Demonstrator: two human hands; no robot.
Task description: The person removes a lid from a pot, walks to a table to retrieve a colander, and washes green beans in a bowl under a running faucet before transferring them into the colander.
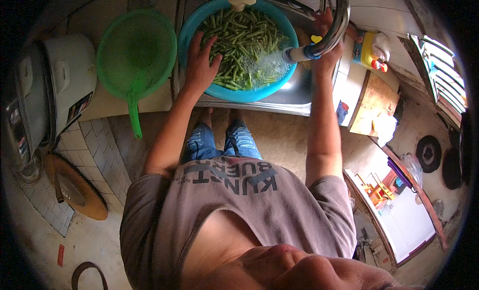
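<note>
Cut green beans fill a blue plastic basin set in a metal sink. Water runs onto them from the nozzle of a curved metal faucet. My left hand lies over the basin's left part, fingers spread, at the edge of the beans. My right hand is behind the faucet's neck, partly hidden by it; whether it grips anything there is unclear. A green plastic colander stands left of the basin, with a green handle pointing towards me.
Grey appliances stand on the counter at far left. A yellow bottle lies right of the sink, near a wooden board with a white bag by it. The sink's metal front edge runs before me.
</note>
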